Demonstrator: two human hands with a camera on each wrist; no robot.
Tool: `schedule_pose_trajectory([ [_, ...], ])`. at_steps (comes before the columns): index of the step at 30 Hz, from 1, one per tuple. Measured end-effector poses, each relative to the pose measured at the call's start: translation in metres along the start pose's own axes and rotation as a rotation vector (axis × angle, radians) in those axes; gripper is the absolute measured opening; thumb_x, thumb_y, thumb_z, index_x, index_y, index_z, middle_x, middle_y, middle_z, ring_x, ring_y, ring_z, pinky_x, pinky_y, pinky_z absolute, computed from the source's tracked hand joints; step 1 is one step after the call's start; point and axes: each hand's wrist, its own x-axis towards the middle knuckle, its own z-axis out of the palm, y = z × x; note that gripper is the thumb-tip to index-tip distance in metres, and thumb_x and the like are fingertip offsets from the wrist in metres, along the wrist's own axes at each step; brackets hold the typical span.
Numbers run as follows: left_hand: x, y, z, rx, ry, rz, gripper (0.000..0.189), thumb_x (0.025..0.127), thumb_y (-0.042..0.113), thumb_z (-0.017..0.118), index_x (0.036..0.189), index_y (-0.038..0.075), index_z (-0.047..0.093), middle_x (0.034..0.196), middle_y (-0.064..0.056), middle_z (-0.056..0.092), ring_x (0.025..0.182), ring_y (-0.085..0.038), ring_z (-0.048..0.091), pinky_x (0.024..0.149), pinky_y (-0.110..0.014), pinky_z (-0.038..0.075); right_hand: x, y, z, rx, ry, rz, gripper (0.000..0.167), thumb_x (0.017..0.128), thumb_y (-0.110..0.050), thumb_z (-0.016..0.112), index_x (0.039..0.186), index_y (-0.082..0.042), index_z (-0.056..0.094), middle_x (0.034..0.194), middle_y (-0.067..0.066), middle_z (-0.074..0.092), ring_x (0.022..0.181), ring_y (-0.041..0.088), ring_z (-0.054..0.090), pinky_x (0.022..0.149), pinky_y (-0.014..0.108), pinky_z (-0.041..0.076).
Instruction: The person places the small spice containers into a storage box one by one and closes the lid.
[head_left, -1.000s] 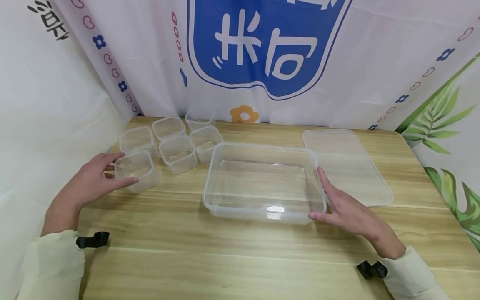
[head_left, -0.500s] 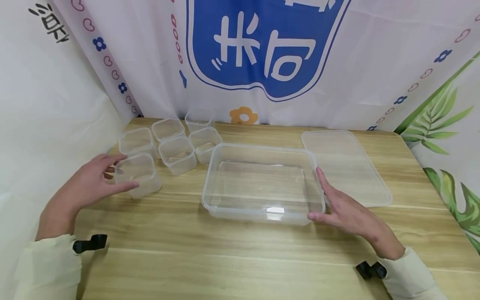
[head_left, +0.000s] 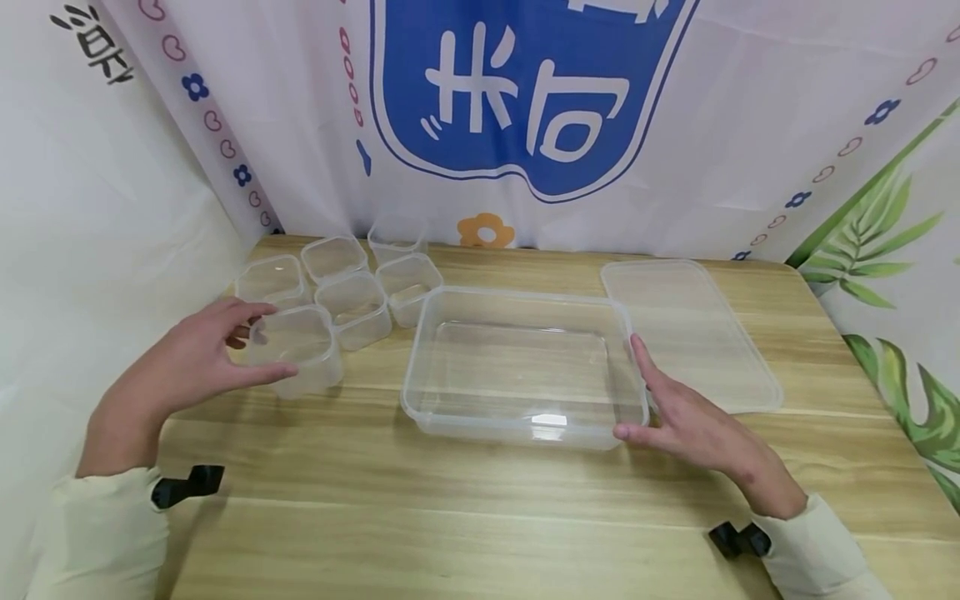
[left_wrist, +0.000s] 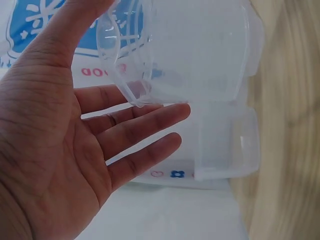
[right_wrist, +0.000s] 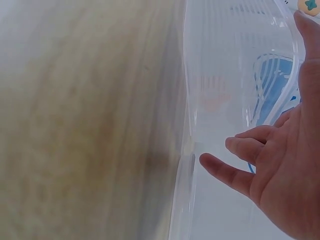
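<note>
My left hand (head_left: pixel 191 354) holds a small clear plastic container (head_left: pixel 311 367) by its left side, thumb in front and index finger at the back of the rim. The left wrist view shows the lower fingers (left_wrist: pixel 145 130) stretched out beneath and beside this container (left_wrist: pixel 200 50). My right hand (head_left: pixel 693 417) rests at the right end of a large clear plastic box (head_left: pixel 525 437), thumb at its near corner and index finger along the side. Its other fingers (right_wrist: pixel 227 172) hang loosely bent near the box wall (right_wrist: pixel 215 60). The large box stands open, with nothing inside.
Several more small clear containers (head_left: pixel 356 329) stand grouped at the back left, behind the held one. A flat translucent lid (head_left: pixel 697 333) lies to the right of the large box on the wooden table (head_left: pixel 465 533). A printed cloth (head_left: pixel 300 125) hangs behind.
My left hand has drawn the small container away from the one behind it, first slightly nearer, then to the right. The right hand and the large box have stayed in place.
</note>
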Motion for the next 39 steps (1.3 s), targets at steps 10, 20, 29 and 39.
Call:
schedule_pose_trajectory([
  [10,0.002,0.019,-0.006,0.021,0.027,0.039,0.084,0.072,0.046,0.093,0.134,-0.001,0.061,0.109,-0.012,0.061,0.097,-0.028,0.056,0.083,-0.05,0.044,0.001,-0.001,-0.001,-0.004,0.001,0.0,0.116,0.094,-0.041,0.076,0.164,-0.011,-0.011,0.168,0.022,0.009,0.146,0.046,0.029,0.112,0.062,0.03],
  [20,0.013,0.041,-0.011,0.038,0.074,0.161,0.084,0.068,0.041,0.096,0.134,0.002,0.062,0.11,-0.008,0.063,0.095,-0.025,0.06,0.08,-0.047,0.047,0.002,-0.001,-0.002,0.002,-0.009,0.001,0.116,0.095,-0.041,0.075,0.164,-0.015,-0.014,0.168,0.022,0.009,0.145,0.047,0.03,0.112,0.063,0.031],
  [29,0.033,0.067,-0.01,0.029,0.101,0.2,0.084,0.07,0.046,0.094,0.135,0.003,0.063,0.107,-0.006,0.061,0.096,-0.023,0.056,0.081,-0.047,0.047,0.001,-0.001,-0.001,-0.001,-0.012,0.007,0.116,0.095,-0.042,0.075,0.164,-0.011,-0.012,0.168,0.021,0.009,0.146,0.045,0.029,0.112,0.062,0.031],
  [39,0.063,0.095,0.009,0.024,0.105,0.3,0.08,0.072,0.052,0.091,0.131,0.005,0.064,0.11,-0.005,0.06,0.093,-0.022,0.056,0.078,-0.043,0.049,0.0,0.0,0.0,0.0,-0.007,0.004,0.117,0.094,-0.04,0.076,0.164,-0.014,-0.014,0.168,0.022,0.009,0.145,0.047,0.03,0.111,0.064,0.031],
])
